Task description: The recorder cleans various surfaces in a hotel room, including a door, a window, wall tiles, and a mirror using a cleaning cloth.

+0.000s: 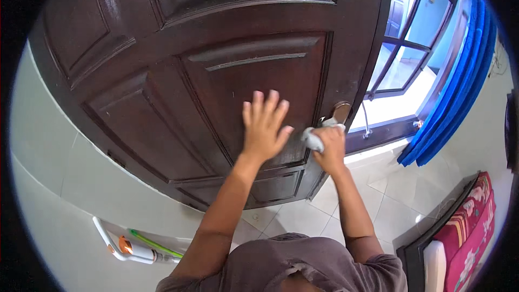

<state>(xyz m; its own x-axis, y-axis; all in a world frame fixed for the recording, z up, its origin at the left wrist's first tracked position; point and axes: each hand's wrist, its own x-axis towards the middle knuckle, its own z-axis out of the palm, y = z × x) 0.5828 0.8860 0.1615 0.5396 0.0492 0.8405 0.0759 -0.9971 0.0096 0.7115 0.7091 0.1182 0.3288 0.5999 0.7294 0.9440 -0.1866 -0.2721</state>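
A dark brown panelled wooden door [259, 85] fills most of the view before me. My left hand [264, 129] is raised flat with spread fingers in front of its middle panel and holds nothing; whether the palm touches the wood is hard to tell. At the door's right edge, my right hand [331, 144] grips a white cloth [314, 141], bunched around the door handle. The handle itself is mostly hidden by cloth and fingers. Above the fist shows the upper end of a bronze-coloured handle plate [342, 110].
To the right, a window [407, 46] with dark bars stands open beside a blue curtain [454, 89]. A bed with a red floral blanket [472, 231] lies lower right. White and orange cordless vacuum cleaner [131, 247] and a green stick [152, 243] are at lower left, near the wall.
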